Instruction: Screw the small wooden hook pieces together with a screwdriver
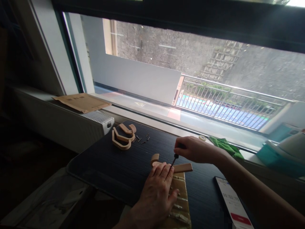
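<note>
A wooden hook [183, 168] lies across the end of a yellowish block wrapped in tape [180, 184], its curved end pointing up at the left. My left hand [158, 183] lies flat over both, fingers stretched out and pressing down on the hook's middle. Above it, my right hand [187, 147] is closed around the dark handle of a screwdriver [174, 160]. The shaft slants down to the hook beside my left fingertips; its tip is hidden there. Farther back, several more wooden hooks [121, 146] rest on the dark table beside loose screws [138, 139].
The dark table [102, 168] stands against a window sill. A phone showing a timer [230, 197] lies under my right forearm. On the sill are a green cloth [225, 147], a roll of tape [202, 137] and a teal container [274, 159]. A brown envelope [82, 101] lies at left.
</note>
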The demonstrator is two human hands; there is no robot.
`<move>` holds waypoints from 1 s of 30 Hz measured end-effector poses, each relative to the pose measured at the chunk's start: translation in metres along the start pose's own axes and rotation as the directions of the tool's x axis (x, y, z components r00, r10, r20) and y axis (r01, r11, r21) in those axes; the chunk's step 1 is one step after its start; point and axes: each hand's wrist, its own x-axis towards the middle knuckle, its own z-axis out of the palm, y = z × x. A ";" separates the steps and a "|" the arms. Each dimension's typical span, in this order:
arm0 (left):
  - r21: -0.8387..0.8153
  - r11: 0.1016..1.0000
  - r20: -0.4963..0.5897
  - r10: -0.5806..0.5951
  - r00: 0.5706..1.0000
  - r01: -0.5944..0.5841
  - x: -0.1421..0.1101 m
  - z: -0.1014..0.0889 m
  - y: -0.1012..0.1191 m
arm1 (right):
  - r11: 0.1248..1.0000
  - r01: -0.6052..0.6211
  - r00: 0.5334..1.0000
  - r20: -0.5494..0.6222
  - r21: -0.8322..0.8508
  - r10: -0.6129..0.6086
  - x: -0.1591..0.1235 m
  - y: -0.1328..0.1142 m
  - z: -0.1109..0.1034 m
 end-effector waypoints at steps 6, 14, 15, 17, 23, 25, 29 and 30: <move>-0.001 1.000 -0.008 -0.005 1.000 0.005 -0.002 0.001 -0.001 | 0.999 0.047 0.997 0.058 0.002 -0.047 -0.002 -0.004 -0.007; -0.015 1.000 -0.004 -0.010 1.000 0.010 -0.001 -0.001 0.000 | 0.998 0.043 0.999 0.006 0.052 -0.044 0.003 0.002 0.004; -0.017 1.000 -0.006 -0.011 1.000 0.011 -0.001 -0.001 0.000 | 0.998 0.033 0.999 -0.008 0.054 -0.033 0.004 0.003 0.006; -0.020 1.000 -0.006 -0.008 1.000 0.008 -0.001 0.000 0.000 | 0.998 0.022 1.000 -0.020 0.055 -0.021 0.004 0.003 0.007; -0.016 1.000 -0.003 -0.018 1.000 0.018 -0.001 -0.001 0.001 | 0.998 0.055 0.999 0.002 0.007 -0.055 -0.001 -0.003 -0.005; -0.015 1.000 -0.012 -0.013 1.000 0.013 -0.001 -0.001 0.001 | 0.998 0.069 0.998 0.006 0.014 -0.069 -0.003 -0.003 -0.007; -0.013 1.000 -0.027 -0.001 1.000 0.001 -0.002 0.000 0.000 | 0.998 0.048 0.999 -0.021 0.037 -0.048 -0.005 0.002 -0.003; -0.012 1.000 -0.026 -0.001 1.000 0.001 -0.002 0.000 0.000 | 0.998 0.038 0.999 -0.031 0.041 -0.037 -0.005 0.003 -0.001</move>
